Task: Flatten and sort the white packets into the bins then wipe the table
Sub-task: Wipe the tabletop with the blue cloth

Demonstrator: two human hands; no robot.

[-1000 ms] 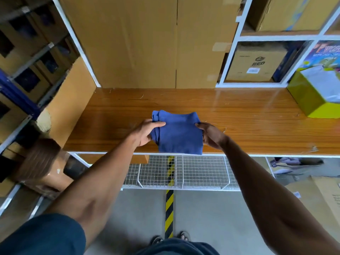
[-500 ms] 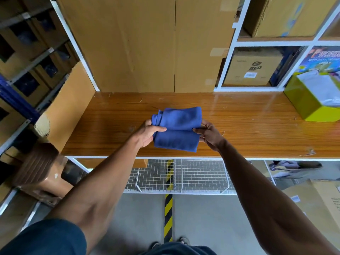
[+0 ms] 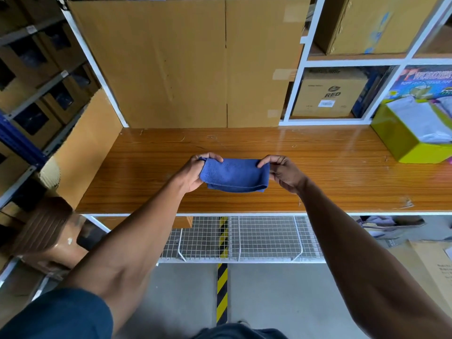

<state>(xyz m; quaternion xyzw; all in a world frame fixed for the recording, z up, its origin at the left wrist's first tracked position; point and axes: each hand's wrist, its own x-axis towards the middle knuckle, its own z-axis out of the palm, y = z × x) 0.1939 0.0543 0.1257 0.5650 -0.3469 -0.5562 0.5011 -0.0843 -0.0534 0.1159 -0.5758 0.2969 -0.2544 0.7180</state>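
Only the head view to go on here, looking down over both arms at the worktop (image 3: 342,172). Both hands are gripping a folded blue cloth (image 3: 233,174): the left hand (image 3: 195,171) is pinching its left end between thumb and curled fingers, the right hand (image 3: 281,171) is pinching the right end the same way, so neither is open. The cloth is being held stretched between them near the middle of the worktop, closer to the front edge than the back; I can't tell if its lower fold is touching the wood or hanging just above it. No white packets are lying loose on the wood, and the green bin (image 3: 401,145) at the right edge is holding pale packets, so my guess is the sorting is done and we're looking at the wiping step. Next move probably calls for pressing the cloth flat and sweeping it along the worktop, ideally out to the edges and corners.
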